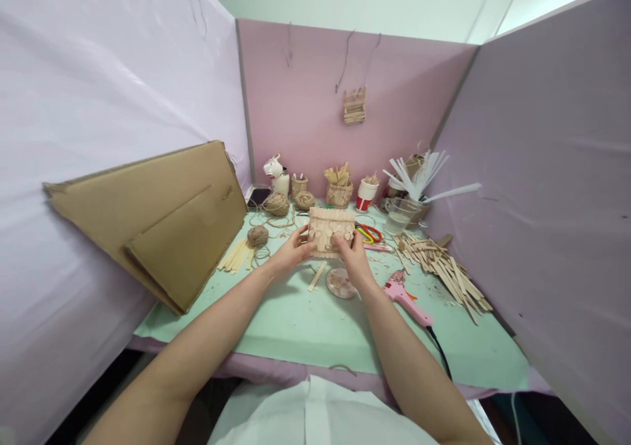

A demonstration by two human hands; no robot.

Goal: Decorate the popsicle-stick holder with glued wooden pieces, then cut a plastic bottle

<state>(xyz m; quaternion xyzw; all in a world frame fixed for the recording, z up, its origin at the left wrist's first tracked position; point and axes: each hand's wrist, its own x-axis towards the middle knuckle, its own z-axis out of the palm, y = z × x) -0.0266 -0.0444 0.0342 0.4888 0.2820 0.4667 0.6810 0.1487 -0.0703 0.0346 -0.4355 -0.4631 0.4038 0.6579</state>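
Note:
A small panel of wooden craft sticks [331,221] is held up above the table, with a twine-like band across its upper part and small round pieces on its face. My left hand [294,248] grips its left edge. My right hand [351,251] holds the right side, with the thumb on the front. Below the panel lie a round, stained disc [341,283] and a loose stick [318,277]. To the right of my right hand, a pink glue gun [408,302] rests on the table, and scissors with red and yellow handles [369,233] lie behind it.
Loose sticks [446,267] are heaped at the right. Cardboard sheets [162,228] lean on the left wall. Twine balls [257,236], a stick-filled holder [339,194], a red-and-white cup [366,194] and a clear plastic cup [398,216] stand toward the back. A small wooden piece [354,107] hangs behind.

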